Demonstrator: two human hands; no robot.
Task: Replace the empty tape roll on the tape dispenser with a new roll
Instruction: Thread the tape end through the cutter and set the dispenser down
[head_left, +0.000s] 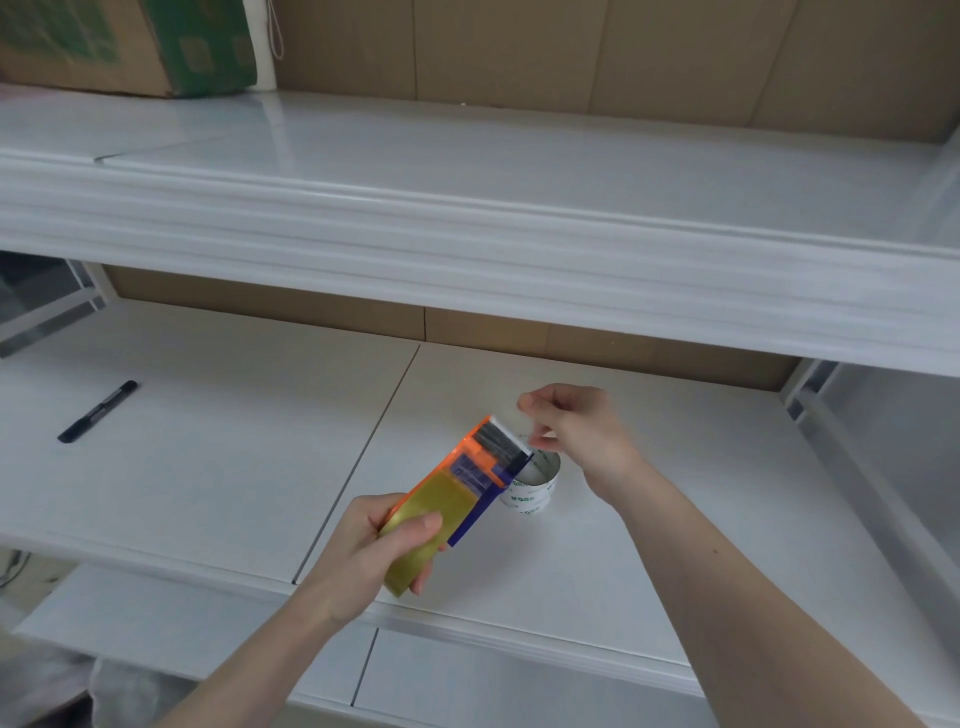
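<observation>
Left hand (387, 545) grips tape dispenser (470, 480) with new yellowish roll (434, 519) loaded, held above white table (208, 467). Right hand (576, 431) pinches near blade end, fingers narrow; held item too small to tell. Empty core (535, 491) upright on table just behind dispenser. Black marker (97, 411) far left.

The left hand (387, 540) is curled closed in a grip, thumb lying across the top, forearm bare. The right hand (576, 426) is raised ahead of it, thumb and forefinger pinched together.
</observation>
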